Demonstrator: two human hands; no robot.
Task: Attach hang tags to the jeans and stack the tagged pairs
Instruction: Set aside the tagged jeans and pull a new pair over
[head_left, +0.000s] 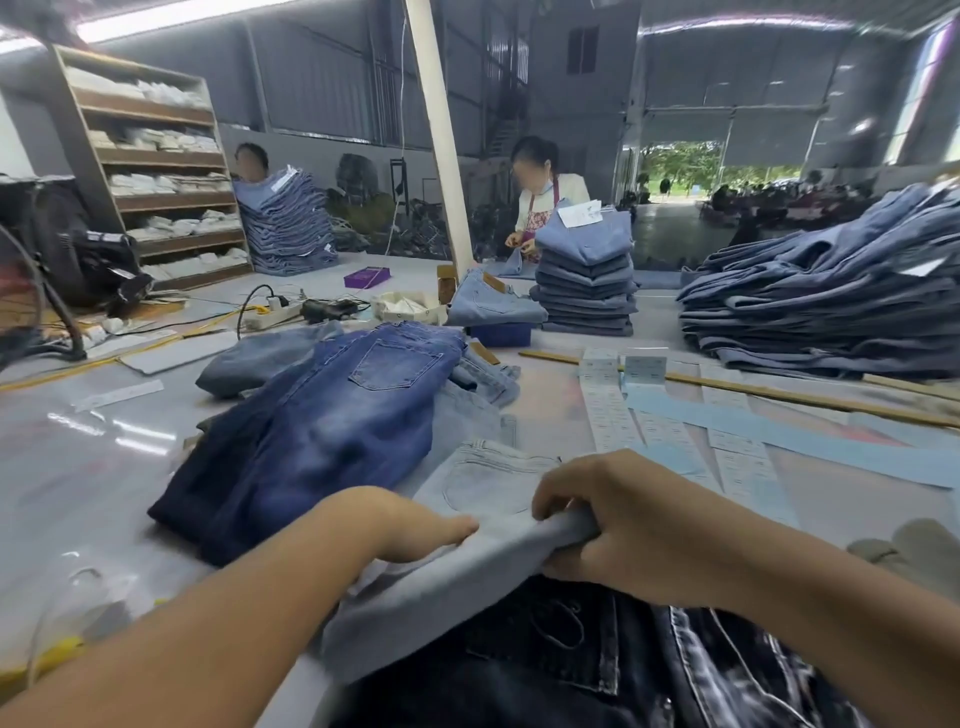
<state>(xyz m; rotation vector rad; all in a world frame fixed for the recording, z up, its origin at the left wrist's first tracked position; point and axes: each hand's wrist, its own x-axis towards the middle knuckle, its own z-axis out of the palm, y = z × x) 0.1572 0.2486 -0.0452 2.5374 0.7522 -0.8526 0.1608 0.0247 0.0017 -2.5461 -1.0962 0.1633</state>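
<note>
Beyond both sets of fingers, the dark blue jeans (332, 431) lie spread on the table (78, 467), likely set aside. The pale jeans (467, 566) lie under the fingers: the right hand (608, 525) curls tight around a bunched fold, probably to drag it, while the left hand (415, 525) presses flat, fingers nearly straight.
</note>
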